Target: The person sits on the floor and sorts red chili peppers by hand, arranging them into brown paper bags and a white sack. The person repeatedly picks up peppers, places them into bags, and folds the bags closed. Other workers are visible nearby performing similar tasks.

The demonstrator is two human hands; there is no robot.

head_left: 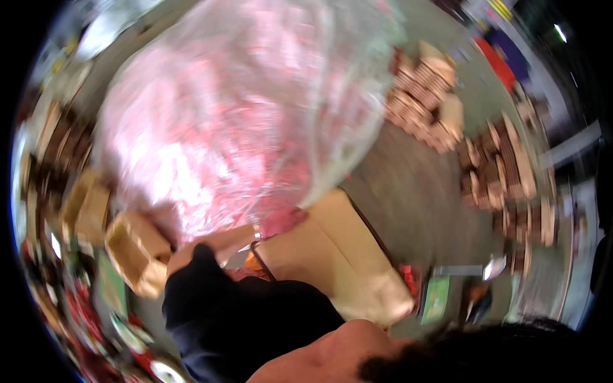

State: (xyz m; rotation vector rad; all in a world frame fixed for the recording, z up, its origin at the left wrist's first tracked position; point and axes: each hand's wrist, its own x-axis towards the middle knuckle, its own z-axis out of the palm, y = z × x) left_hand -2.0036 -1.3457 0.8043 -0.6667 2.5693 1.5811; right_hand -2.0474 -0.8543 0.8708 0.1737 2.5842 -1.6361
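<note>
My left hand point(283, 222), apparently in a pinkish-red glove, reaches in from a bare forearm with a band at the wrist. It lies against the far left edge of a large brown cardboard piece point(332, 255), perhaps a box or its flap. Motion blur hides whether its fingers grip that edge. Just beyond the hand bulges a huge clear plastic bag point(242, 121) full of pink and red contents, too blurred to name. A small pinkish patch shows below the forearm, beside the cardboard; what it is I cannot make out. My right hand is not seen.
Open cardboard boxes point(137, 252) stand on the left. Stacks of brown cardboard pieces point(421, 96) sit on the floor point(415, 185) at the far right, with more stacks point(498, 163) nearer the right edge. A green panel point(435, 299) lies right of the cardboard.
</note>
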